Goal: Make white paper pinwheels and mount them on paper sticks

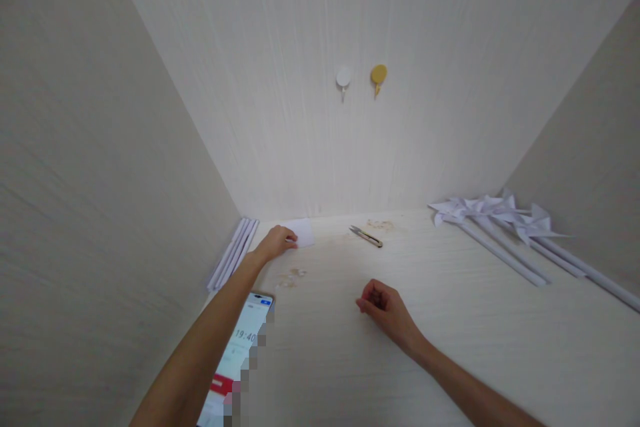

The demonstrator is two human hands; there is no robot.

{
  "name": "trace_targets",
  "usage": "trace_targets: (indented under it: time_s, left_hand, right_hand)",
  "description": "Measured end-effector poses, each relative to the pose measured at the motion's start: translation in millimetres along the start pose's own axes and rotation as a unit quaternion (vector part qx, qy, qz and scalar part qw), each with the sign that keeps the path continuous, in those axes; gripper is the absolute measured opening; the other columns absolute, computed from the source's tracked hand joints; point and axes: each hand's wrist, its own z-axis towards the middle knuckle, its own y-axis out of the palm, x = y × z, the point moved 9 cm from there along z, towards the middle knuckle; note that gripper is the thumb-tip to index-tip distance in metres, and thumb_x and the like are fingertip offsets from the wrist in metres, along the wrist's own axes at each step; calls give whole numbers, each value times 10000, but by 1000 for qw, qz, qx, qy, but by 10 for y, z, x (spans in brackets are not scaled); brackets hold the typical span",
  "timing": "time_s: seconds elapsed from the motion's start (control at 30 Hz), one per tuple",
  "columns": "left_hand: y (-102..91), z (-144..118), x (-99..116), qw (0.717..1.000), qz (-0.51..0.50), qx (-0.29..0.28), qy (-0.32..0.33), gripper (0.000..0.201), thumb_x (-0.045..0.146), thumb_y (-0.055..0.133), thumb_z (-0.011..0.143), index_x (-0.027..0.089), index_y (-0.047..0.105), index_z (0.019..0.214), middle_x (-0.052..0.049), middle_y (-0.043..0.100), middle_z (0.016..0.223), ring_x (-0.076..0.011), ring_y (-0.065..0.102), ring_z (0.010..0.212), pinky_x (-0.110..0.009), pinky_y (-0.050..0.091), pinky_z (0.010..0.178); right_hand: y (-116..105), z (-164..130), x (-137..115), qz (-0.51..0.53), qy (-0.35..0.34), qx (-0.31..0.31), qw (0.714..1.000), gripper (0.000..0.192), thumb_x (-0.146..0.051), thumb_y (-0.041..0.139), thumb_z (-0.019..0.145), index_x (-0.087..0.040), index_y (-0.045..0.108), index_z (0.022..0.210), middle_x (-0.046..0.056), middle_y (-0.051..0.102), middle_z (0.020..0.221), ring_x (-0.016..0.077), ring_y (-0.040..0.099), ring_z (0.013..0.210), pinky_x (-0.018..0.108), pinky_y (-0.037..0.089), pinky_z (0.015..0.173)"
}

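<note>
A person's left hand (277, 241) grasps the edge of a white sheet of paper (303, 232) at the back of a pale table (450, 320); the right hand (383, 307) rests loosely curled, holding nothing. Small scissors (366, 235) lie nearby, paper pinwheels (500, 220) farther right.

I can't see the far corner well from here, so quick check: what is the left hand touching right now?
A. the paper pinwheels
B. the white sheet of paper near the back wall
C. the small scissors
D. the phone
B: the left hand rests its fingers on the white sheet of paper by the back wall, while the small scissors lie apart to its right and the pinwheels sit far right.
</note>
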Motion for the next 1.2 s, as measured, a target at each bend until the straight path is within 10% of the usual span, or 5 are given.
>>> trace_targets:
  time_s: [1.2]
  left_hand:
    - [-21, 10, 70, 999, 10, -16, 27, 148, 164, 569, 666, 140, 684, 757, -68, 694, 844, -163, 618, 779, -220, 424, 703]
  right_hand:
    - [-6, -11, -1, -4, 5, -2, 1000, 193, -312, 571, 618, -183, 439, 564, -53, 424, 478, 70, 333, 448, 213, 241, 434]
